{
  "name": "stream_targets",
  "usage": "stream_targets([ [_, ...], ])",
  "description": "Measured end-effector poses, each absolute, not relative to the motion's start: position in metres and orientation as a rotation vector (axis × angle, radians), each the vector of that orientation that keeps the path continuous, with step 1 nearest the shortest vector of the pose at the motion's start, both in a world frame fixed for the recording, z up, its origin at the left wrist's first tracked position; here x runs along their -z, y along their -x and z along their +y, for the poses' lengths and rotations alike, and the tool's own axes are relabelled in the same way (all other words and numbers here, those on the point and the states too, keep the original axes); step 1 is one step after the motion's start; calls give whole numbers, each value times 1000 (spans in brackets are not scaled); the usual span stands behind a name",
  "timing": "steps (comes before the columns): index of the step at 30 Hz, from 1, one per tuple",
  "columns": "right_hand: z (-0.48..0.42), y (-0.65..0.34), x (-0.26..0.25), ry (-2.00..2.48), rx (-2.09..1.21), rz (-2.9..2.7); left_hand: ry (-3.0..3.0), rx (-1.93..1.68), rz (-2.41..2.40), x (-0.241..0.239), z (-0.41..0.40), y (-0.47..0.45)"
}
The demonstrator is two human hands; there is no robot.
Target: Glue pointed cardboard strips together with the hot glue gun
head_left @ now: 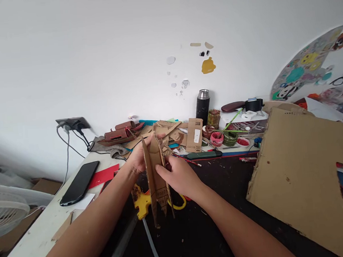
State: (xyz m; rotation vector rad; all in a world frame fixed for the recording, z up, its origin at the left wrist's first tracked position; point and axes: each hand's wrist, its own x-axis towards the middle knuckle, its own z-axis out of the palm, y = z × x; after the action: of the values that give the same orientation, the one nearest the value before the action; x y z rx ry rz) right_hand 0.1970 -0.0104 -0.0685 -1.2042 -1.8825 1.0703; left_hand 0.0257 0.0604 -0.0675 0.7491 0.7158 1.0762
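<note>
Both hands hold an upright cardboard model [157, 177] in the middle of the view, made of tall pointed strips with a curved piece between them. My left hand [137, 157] grips it from the left and behind, its fingers partly hidden by the cardboard. On the other side, my right hand [180, 175] closes on the right strip, thumb on the inner face. Behind the model's lower left lies a yellow glue gun [142, 203] with a pale cord. A yellow scissors-like handle loop [182, 203] shows at the model's lower right.
A large cardboard sheet [298, 173] covers the right side of the dark mat [199, 238]. Paint jars [217, 139], a black thermos [202, 107] and cardboard scraps [168, 128] line the wall. At left are a phone [80, 182], red paper [103, 175] and a fan [6, 211].
</note>
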Motion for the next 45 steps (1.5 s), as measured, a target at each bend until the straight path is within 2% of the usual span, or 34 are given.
stream_targets([
  [21,0,-211,64,1207,-1034,-1806,-936,-1109,726,56,55,-28],
  [28,4,-214,67,1229,-1022,-1739,-1159,-1157,964,42,43,-28],
  [34,7,-214,70,1242,-1000,-1717,-1624,-1085,1143,24,22,-37],
  [45,5,-212,77,1161,-1025,-1799,-1911,-1124,1472,33,29,-36],
])
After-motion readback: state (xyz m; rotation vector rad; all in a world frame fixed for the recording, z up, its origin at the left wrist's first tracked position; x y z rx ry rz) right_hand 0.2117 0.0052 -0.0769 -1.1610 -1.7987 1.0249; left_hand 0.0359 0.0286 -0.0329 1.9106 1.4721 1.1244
